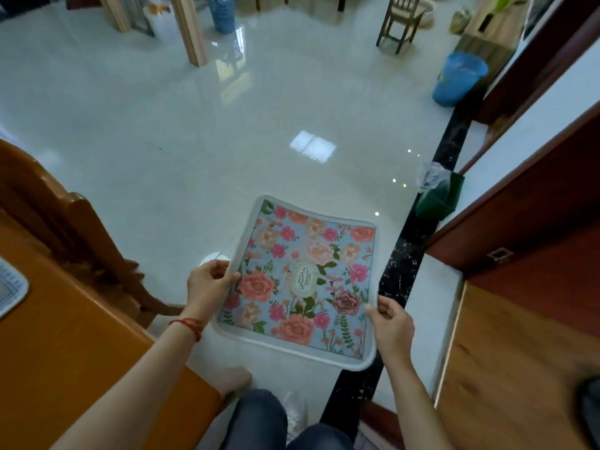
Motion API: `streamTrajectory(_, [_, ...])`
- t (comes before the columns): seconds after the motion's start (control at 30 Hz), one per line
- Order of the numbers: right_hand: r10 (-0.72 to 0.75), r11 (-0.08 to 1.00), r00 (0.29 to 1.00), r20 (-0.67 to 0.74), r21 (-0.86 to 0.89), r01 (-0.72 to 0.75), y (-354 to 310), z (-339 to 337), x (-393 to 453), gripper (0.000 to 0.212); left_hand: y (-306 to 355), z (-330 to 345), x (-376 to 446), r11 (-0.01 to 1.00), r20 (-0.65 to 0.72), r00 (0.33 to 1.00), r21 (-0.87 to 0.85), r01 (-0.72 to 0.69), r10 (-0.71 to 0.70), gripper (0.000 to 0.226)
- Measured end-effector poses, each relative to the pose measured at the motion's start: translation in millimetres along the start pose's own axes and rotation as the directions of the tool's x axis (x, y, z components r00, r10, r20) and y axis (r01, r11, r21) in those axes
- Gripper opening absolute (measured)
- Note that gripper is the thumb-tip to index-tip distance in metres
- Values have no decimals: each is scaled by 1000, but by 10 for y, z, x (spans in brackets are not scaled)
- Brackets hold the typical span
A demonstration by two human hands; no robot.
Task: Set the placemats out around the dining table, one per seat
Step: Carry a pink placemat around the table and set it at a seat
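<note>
A floral placemat (302, 280) with pink and orange roses on pale blue and a white border hangs flat in the air over the floor. My left hand (207, 284) pinches its left edge and my right hand (391, 326) pinches its right edge. The orange wooden dining table (71, 345) lies at the lower left, beside the mat. A grey-white placemat (9, 290) rests on the table at the far left edge, mostly cut off.
A wooden dining chair (65, 222) stands at the table's far side. A wooden cabinet (532, 287) runs along the right. On the glossy white floor stand a blue bin (457, 79), a green bin (438, 196) and a small chair (402, 21).
</note>
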State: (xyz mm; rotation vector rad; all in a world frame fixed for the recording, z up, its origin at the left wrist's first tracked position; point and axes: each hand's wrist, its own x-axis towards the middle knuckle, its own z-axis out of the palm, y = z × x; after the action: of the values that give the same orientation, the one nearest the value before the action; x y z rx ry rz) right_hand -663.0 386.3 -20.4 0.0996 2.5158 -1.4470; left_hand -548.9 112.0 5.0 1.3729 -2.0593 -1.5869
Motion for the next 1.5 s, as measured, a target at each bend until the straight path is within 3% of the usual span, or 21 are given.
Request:
streamTrajectory(0.53, [-7,999,1000,-26,-38,6,-579,397,1132,14,506,362,1329,999,73,997,-9,36,-35,14])
streamTrajectory(0.7, [-51,997,998,33,-61,53,-813,660,1502,20,551,253,1643,997,25,997,-30,68,-67,10])
streamTrajectory(0.93, [-168,980,963,211,-74,187,-1193,1035,2133,16,599,157,1859,984,-154,977,-120,130,-148,11])
streamTrajectory(1.17, [-227,953,874,429,-88,291,-1633,1463,2967,15,710,246,2057,949,-361,888,-238,206,-283,14])
streamTrajectory(1.5, [-274,901,667,693,-58,429,-2323,2168,3561,13,827,254,2116,873,-556,699,-437,215,-450,32])
